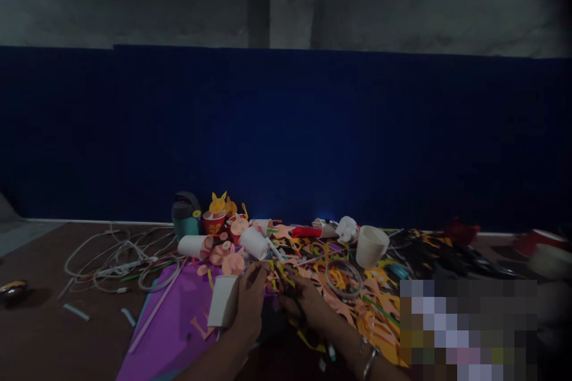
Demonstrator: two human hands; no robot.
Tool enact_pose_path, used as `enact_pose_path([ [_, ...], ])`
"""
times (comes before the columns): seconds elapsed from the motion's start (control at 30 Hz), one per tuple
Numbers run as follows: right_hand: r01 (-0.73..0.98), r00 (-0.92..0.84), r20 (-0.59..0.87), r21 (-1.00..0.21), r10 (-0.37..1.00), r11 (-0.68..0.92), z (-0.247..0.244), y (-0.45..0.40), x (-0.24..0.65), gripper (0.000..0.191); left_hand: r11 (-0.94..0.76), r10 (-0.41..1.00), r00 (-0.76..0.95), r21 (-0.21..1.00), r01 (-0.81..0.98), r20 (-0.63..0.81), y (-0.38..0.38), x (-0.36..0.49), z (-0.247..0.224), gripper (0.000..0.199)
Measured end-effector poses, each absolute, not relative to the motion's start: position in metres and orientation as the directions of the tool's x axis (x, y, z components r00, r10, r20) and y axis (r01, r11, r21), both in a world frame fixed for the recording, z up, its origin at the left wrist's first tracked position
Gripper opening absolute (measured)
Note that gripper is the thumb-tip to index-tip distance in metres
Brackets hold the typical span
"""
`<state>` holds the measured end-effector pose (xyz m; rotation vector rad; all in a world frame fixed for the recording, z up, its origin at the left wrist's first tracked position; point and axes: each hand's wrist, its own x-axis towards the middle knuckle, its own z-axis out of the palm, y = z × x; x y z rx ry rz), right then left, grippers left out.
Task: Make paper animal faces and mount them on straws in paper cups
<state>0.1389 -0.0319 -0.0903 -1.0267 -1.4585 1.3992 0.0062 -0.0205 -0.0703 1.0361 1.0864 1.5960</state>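
Near the middle of the table, my left hand [251, 294] pinches a small piece of yellow paper [270, 264], mostly hidden by the fingers. My right hand [308, 303] is closed around dark-handled scissors [292, 299], whose blades point away from me and lie close to the left fingertips. Beside the left hand, on its left, is a white paper cup [222, 302]; whether the hand touches it I cannot tell. Under it lies purple paper [179, 315]. Orange and peach paper scraps [375, 330] surround the right hand.
Behind the hands lie white cups [254, 243], [372, 246] and a roll of tape [343, 278]. A teal bottle [185, 220] and red cups with paper figures [214, 223] stand at the back. White cables [102, 262] sprawl left. A blue partition [286, 131] borders the table.
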Motion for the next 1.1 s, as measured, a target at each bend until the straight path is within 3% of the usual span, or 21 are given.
enact_pose_path([
  [0.5, 0.102, -0.296, -0.039, -0.995, 0.954, -0.009, -0.077, -0.037, 0.142, 0.024, -0.18, 0.951, -0.29, 0.955, -0.236, 0.108, -0.016, 0.005, -0.078, 0.027],
  [0.6, 0.02, -0.283, -0.03, -0.999, 0.959, -0.025, -0.078, -0.037, 0.142, 0.03, -0.19, 0.954, -0.272, 0.957, -0.219, 0.127, -0.017, 0.004, -0.077, 0.024],
  [0.7, -0.141, -0.265, 0.064, -0.99, 0.962, 0.027, -0.077, -0.034, 0.141, 0.033, -0.205, 0.97, -0.171, 0.963, -0.176, 0.175, -0.019, 0.005, -0.076, 0.021],
  [0.83, -0.262, -0.099, 0.201, -0.95, 0.974, 0.17, -0.077, -0.03, 0.14, 0.038, -0.153, 0.986, 0.039, 0.971, -0.182, 0.162, -0.02, 0.01, -0.076, 0.02],
  [0.93, -0.303, -0.004, 0.193, -0.935, 0.981, 0.182, -0.078, -0.027, 0.14, 0.041, -0.071, 0.984, 0.147, 0.976, -0.206, 0.103, -0.021, 0.015, -0.077, 0.02],
  [1.1, -0.358, -0.008, 0.181, -0.919, 0.984, 0.166, -0.082, -0.025, 0.141, 0.042, -0.001, 0.983, 0.178, 0.963, -0.269, 0.051, -0.022, 0.017, -0.076, 0.018],
])
